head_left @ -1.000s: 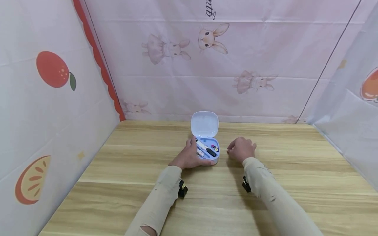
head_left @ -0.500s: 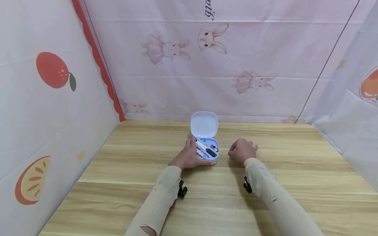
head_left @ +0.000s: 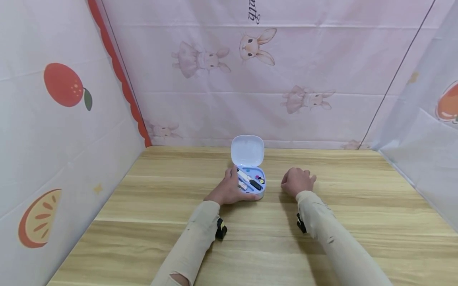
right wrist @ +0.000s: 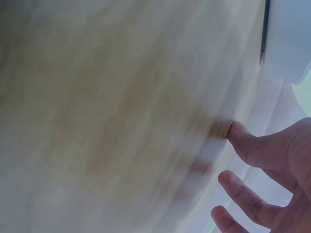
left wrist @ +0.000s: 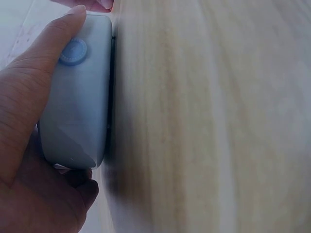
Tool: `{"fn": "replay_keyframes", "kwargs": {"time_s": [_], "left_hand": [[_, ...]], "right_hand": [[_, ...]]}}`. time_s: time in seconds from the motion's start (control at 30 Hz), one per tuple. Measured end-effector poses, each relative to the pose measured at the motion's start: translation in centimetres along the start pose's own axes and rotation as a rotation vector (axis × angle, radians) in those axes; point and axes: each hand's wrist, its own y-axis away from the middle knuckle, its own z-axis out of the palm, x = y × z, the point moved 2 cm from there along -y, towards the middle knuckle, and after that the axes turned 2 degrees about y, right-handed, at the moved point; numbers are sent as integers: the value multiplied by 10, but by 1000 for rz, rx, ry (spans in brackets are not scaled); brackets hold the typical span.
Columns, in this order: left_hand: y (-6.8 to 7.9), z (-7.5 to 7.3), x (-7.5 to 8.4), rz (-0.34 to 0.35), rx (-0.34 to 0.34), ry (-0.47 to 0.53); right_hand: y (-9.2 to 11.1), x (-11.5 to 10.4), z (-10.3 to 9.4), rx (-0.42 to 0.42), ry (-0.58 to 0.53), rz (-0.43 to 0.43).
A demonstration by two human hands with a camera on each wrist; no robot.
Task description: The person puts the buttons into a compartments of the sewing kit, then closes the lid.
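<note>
A small light-blue box (head_left: 262, 191) stands on the table, its white lid (head_left: 247, 151) raised at the back. My left hand (head_left: 231, 190) grips it, thumb along the front beside a round blue catch (left wrist: 74, 51), other fingers round the left side. Inside lie a slim white tool with a black end (head_left: 255, 184), a small white piece (head_left: 242, 185) and several coloured bits like buttons (head_left: 260, 179). Right of the box, my right hand (head_left: 297, 182) is low over the tabletop, fingers bent. Its thumb tip (right wrist: 237, 130) touches the surface; whether anything tiny is pinched there is hidden.
The wood-grain table (head_left: 250, 246) reaches back to a pink rabbit-print cloth (head_left: 214, 111). White fruit-print cloths hang at the left (head_left: 28, 139) and right (head_left: 425, 159) sides. Black wrist mounts sit under both sleeves.
My right hand has slid slightly to the right, away from the box, and its fingertips are tucked further under. My left hand and the opened box have stayed in place.
</note>
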Motion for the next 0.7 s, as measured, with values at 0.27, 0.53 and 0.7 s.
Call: {"fn": "replay_keyframes", "kwargs": {"time_s": [0.27,0.53,0.7], "left_hand": [[0,0,0,5,-5,2],[0,-1,0,13,-1,5],[1,-1,1,5,-1,9]], "right_hand": [[-1,0,0,5,29,-23],[-1,-1,1,20,43,-35],[-1,-5,1,20,18,-41]]}}
